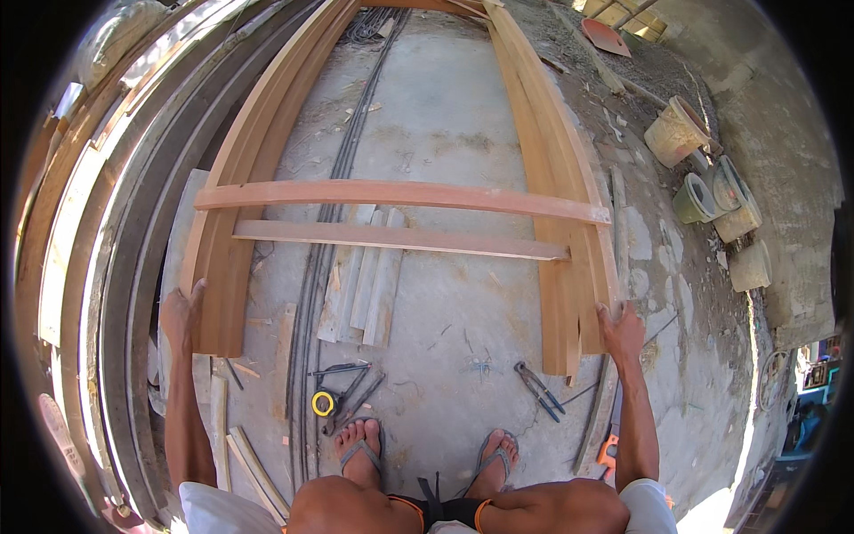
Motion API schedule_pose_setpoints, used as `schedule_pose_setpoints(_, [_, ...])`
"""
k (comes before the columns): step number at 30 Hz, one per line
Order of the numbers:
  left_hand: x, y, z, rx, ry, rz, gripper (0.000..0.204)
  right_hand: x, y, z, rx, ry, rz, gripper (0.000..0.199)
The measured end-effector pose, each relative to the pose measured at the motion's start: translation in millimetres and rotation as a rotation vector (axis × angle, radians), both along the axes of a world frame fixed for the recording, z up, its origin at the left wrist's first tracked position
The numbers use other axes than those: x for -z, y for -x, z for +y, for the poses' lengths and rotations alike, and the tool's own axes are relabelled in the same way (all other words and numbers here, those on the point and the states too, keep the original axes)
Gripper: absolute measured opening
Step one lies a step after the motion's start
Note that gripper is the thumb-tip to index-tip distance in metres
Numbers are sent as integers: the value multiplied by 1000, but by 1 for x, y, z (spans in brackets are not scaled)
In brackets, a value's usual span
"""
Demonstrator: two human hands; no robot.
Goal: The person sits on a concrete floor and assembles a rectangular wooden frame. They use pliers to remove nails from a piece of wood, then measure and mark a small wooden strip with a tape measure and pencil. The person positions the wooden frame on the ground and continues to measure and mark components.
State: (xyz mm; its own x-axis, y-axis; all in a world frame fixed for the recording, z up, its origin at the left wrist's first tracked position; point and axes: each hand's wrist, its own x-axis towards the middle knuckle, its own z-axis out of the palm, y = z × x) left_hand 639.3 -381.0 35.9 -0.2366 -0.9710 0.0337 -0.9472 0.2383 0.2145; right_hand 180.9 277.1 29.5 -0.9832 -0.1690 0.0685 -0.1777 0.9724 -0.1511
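Note:
A long wooden door frame lies before me, its left jamb [210, 294] and right jamb [594, 276] running away to a head piece at the far end. Across both jambs rests a reddish wooden batten [400, 194]; nearer to me, a thinner batten [400, 237] spans the inner faces. My left hand [181, 313] grips the outer edge of the left jamb close to its near end. On the opposite side, my right hand [621, 329] is closed around the right jamb's outer edge. Parts of the fingers of both hands are hidden.
Between the jambs lie steel bars [342, 165] and pale boards [384, 285]. A yellow tape measure [324, 403], other tools and pincers [539, 392] are near my feet. An orange-handled saw [608, 452] lies at right. Stacked lumber [116, 240] lines the left; buckets [676, 133] stand right.

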Motion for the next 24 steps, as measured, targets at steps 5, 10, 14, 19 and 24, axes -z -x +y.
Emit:
schedule_pose_setpoints(5, [-30, 33, 66, 76, -112, 105, 75, -15, 53, 60, 43, -78, 26, 73])
schedule_pose_setpoints(10, [-26, 44, 94, 86, -139, 174, 70, 19, 82, 86, -51, -71, 97, 75])
schedule_pose_setpoints(14, [-10, 26, 63, 66, -120, 156, 68, 15, 53, 54, 40, -68, -23, 75])
schedule_pose_setpoints(19, [4, 15, 36, 61, -138, 160, 67, 27, 33, 35, -5, -46, 35, 72])
schedule_pose_setpoints(24, [4, 17, 33, 90, -125, 179, 66, 22, 23, 27, 30, -49, 21, 67])
